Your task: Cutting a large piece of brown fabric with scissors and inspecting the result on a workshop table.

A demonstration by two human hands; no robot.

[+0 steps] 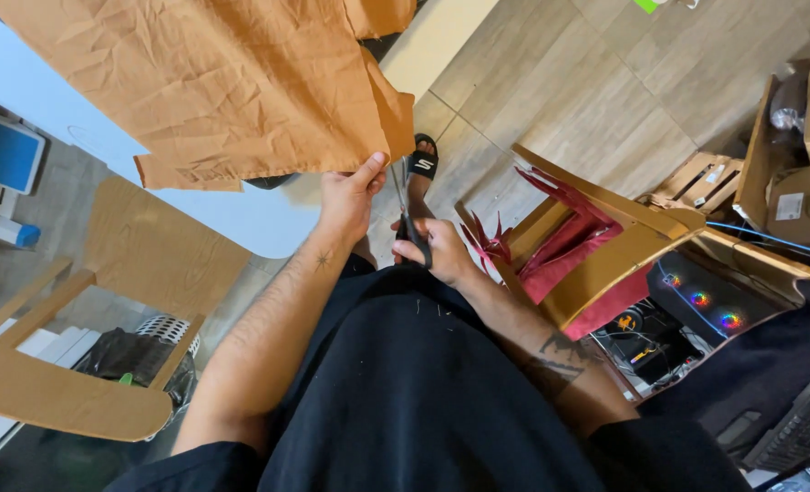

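At the centre of the head view, the left hand [348, 196] pinches the lower edge of a crumpled orange-brown cloth [232, 87], thumb pressed up against the fabric and fingers closed behind it, apparently to pull that edge taut and hold it clear of the lap. The cloth spreads from this pinch toward the upper left of the frame, draped over the edge of a pale table [241, 219], so most of its weight seems carried there and only the free corner hangs at the hand.

Just right of it, the right hand [437, 251] is closed around the dark handles of a pair of scissors [405, 205], whose blades point up toward the cloth edge beside the left thumb; whether the blades are parted cannot be told. The two hands sit nearly touching, which puts the blades right at the tensioned edge.

Both forearms run up from the bottom of the frame over a black lap, elbows out, wrists angled inward. A wooden chair [605, 246] with dark red fabric [560, 251] stands at right; a sandalled foot [423, 159] shows on the tiled floor [605, 82] above the hands.
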